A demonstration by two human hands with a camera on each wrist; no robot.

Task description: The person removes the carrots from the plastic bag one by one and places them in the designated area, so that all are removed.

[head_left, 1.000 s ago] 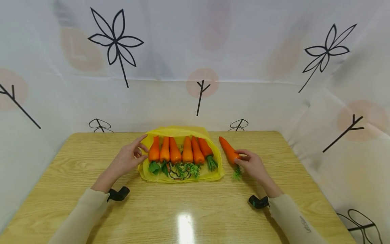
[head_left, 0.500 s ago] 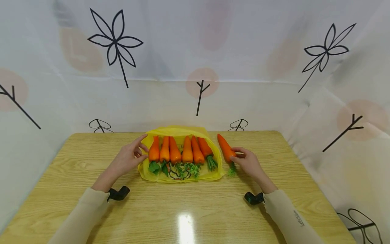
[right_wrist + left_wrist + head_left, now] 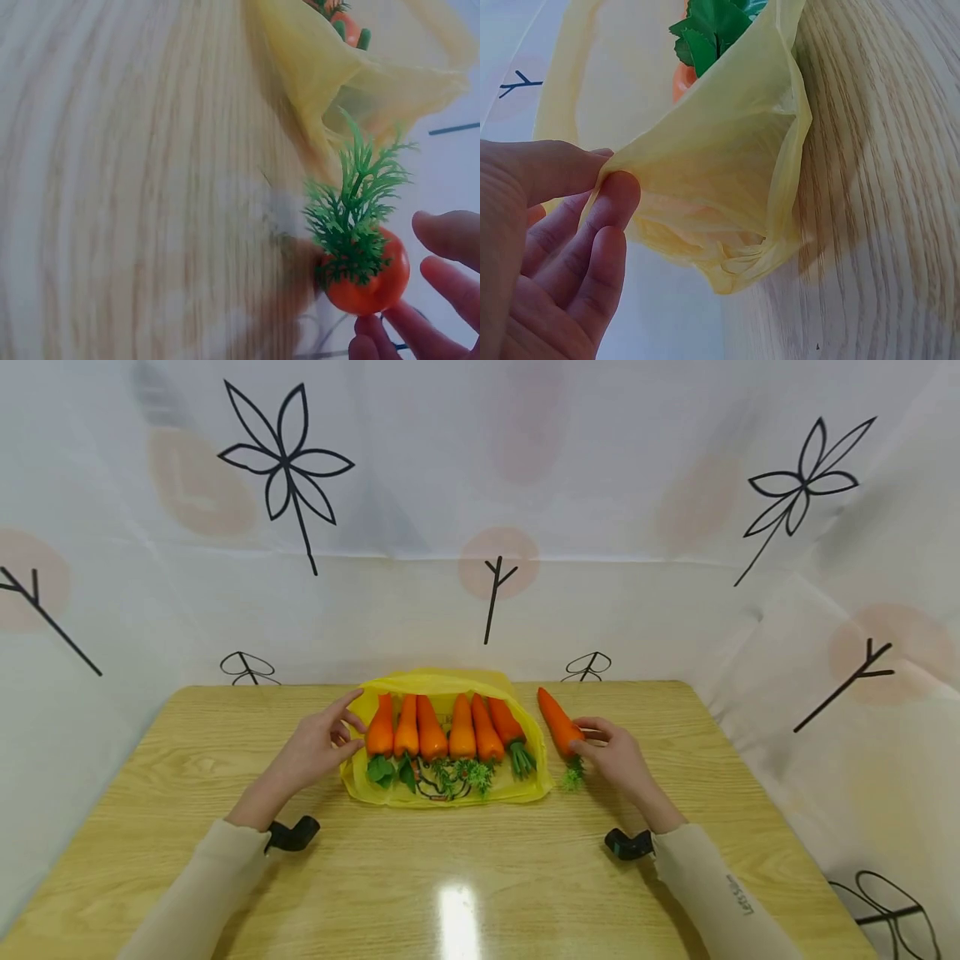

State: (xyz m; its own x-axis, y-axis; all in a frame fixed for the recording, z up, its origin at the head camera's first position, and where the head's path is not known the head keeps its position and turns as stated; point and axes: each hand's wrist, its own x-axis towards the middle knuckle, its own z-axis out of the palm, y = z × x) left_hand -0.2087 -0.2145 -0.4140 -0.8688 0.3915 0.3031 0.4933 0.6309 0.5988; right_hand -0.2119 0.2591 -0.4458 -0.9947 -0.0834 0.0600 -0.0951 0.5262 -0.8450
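My left hand pinches the left edge of a yellow plastic bag between thumb and finger; the left wrist view shows the thin film drawn out from the fingertips. Inside the bag's wide mouth, several orange carrots lie in a row, tips away from me and leafy ends toward me. A separate carrot lies outside, just right of the bag. My right hand holds it near its leafy end. In the right wrist view its round orange end and feathery green top face the camera, with fingers around it.
Everything rests on a light wooden table. White cloth walls printed with plants enclose the table's back and sides. A black wrist camera sticks out by the left cuff, another wrist camera by the right.
My right hand first shifted the loose carrot left and slightly away from me, toward the bag, then slightly back right. The left hand and the bag have stayed in place.
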